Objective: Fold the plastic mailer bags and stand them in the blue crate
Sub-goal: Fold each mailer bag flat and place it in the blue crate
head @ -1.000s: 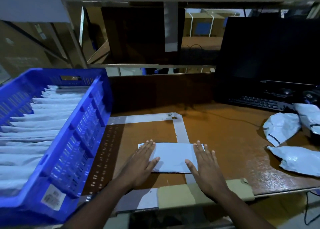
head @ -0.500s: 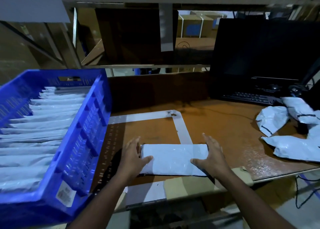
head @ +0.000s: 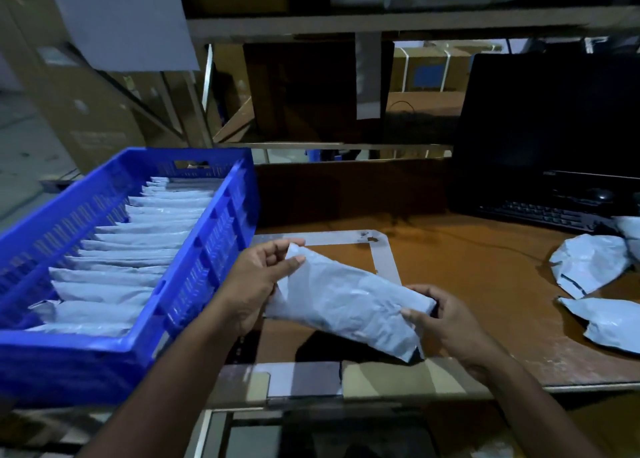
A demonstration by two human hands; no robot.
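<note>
Holding a folded grey mailer [head: 346, 305] up off the wooden table [head: 485, 284], the person has both hands on it. The left hand [head: 258, 281] pinches its upper left corner between thumb and curled fingers; the right hand [head: 440, 319] grips the lower right end, fingers wrapped round the edge. The mailer slants down from left to right and casts a dark shadow on the table beneath it.

Just left of the left hand sits the blue crate [head: 211, 260], its near wall almost touching that wrist. Inside, a row of folded mailers [head: 121, 267] stands on edge, running from the near end to the far; I count about a dozen, though the far ones blur together. A strip of pale tape [head: 384, 260] forms a corner on the table beyond the hands. Well to the right of the right hand lie three loose unfolded mailers [head: 588, 263], crumpled, one cut off by the picture's edge. Beyond them are a black keyboard [head: 540, 213] and a dark monitor [head: 547, 111]. Cardboard boxes [head: 426, 73] fill the shelving behind; any print on them is too dim to read.
</note>
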